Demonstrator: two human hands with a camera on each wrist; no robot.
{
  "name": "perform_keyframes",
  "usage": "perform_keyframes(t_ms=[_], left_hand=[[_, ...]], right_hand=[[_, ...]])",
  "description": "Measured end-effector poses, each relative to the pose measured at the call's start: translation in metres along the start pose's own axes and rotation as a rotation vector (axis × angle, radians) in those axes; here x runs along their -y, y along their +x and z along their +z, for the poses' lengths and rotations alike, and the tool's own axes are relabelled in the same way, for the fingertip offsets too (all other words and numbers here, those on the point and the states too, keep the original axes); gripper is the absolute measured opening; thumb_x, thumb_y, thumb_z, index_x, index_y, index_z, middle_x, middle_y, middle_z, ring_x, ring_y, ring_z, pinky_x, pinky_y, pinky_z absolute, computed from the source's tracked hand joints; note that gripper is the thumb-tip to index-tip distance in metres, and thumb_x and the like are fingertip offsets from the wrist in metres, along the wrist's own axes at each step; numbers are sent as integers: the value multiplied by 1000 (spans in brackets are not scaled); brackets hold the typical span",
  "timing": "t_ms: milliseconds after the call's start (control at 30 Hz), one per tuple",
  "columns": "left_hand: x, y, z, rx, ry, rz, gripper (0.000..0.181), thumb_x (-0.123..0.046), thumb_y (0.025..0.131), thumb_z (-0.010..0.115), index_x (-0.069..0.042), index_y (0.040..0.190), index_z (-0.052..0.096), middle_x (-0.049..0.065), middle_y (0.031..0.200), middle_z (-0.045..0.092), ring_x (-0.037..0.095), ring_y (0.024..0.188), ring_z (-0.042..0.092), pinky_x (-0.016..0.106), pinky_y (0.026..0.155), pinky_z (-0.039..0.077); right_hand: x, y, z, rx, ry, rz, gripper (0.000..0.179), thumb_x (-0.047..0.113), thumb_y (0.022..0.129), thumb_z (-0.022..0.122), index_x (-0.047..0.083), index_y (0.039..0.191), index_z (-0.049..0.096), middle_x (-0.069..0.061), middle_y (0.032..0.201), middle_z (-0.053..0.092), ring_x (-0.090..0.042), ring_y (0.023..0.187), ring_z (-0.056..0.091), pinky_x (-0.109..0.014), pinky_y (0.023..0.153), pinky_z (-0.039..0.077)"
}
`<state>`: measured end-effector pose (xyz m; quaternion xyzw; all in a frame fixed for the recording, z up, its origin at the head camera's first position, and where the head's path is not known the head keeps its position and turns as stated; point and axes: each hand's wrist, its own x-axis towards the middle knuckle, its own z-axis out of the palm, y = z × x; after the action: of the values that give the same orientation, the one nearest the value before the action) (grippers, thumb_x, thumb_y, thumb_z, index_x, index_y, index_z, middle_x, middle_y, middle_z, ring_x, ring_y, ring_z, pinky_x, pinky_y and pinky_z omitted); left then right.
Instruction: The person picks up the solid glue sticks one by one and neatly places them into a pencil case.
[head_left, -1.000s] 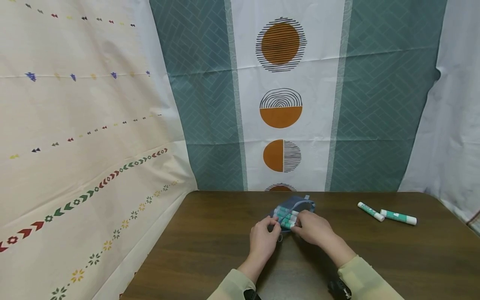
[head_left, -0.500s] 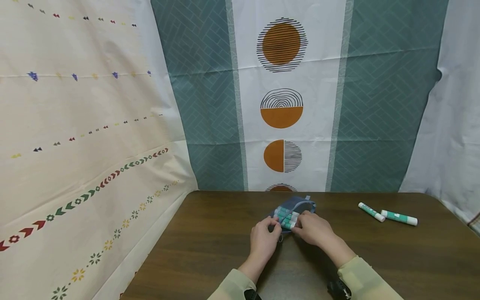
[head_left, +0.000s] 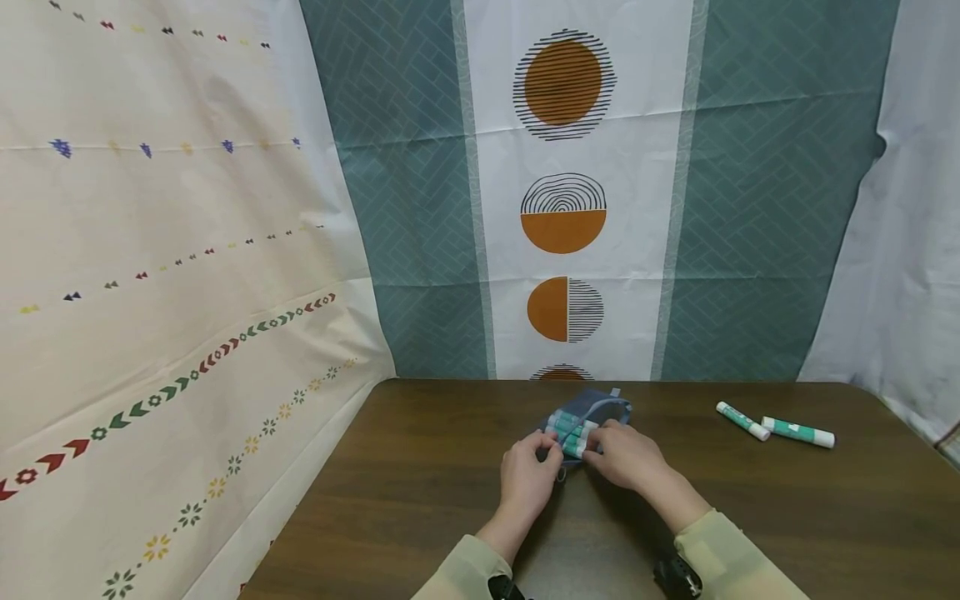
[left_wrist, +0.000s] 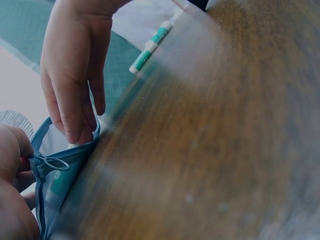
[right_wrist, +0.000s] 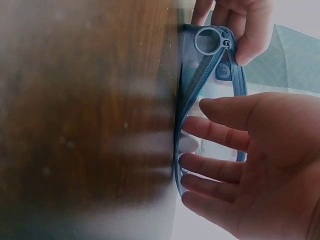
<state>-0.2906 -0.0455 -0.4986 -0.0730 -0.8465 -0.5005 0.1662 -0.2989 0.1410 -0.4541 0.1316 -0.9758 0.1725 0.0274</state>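
A blue see-through zippered pouch (head_left: 585,403) lies on the table, with several green-and-white glue sticks (head_left: 573,432) inside. My left hand (head_left: 528,471) pinches the pouch's edge by the zipper, near the ring pull (right_wrist: 207,41). At the unzipped mouth, my right hand (head_left: 630,457) has its fingers reaching in, nearly straight, with the thumb apart from them. Between those fingers the white end of a glue stick (right_wrist: 188,143) shows in the right wrist view. The fingertips are partly hidden by the pouch's rim.
Two loose glue sticks, one slim (head_left: 742,421) and one thicker (head_left: 798,432), lie with their ends close together on the right of the brown wooden table (head_left: 420,500). Patterned cloths (head_left: 408,208) hang behind and at the sides.
Both hands and the pouch stay almost where they were. The head view has shifted very slightly.
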Motion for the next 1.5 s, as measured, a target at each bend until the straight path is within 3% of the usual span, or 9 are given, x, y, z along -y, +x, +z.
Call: perform_keyframes(t_ms=[433,800,1000,1167,1500], left_hand=[[0,0,1,4,-9,-1,11,-15,101,75,-15,94,85,-4,121,82,33,134,69,60,114,50],[2,1,1,-3,10,5,10,-15,101,77,-17,93,83,-4,121,82,34,133,69,61,114,50],[2,0,2,-5,18,1,11,-14,100,77,-19,91,82,-3,121,82,37,133,69,62,114,50],[1,0,1,2,7,1,11,-14,100,77,-18,92,82,-4,120,82,35,134,69,63,114,49],[0,0,1,6,12,-16,10,-15,101,76,-18,93,83,-5,121,82,34,135,68,63,115,48]], right_hand=[[-2,-3,-2,34,10,3,17,32,101,80,16,106,78,-6,105,68,-25,92,65,-53,79,59],[-10,-14,-10,5,20,-5,23,34,101,80,13,110,77,-4,104,68,-28,97,68,-55,81,60],[-17,-22,-15,4,62,-6,37,34,103,78,9,129,74,-16,128,72,-41,119,69,-64,93,58],[-26,-27,-19,24,112,-15,57,38,105,75,3,148,65,-29,148,62,-51,138,59,-70,105,52],[-48,-41,-24,63,151,-44,77,47,107,71,-1,163,48,-34,162,48,-56,149,46,-74,112,44]])
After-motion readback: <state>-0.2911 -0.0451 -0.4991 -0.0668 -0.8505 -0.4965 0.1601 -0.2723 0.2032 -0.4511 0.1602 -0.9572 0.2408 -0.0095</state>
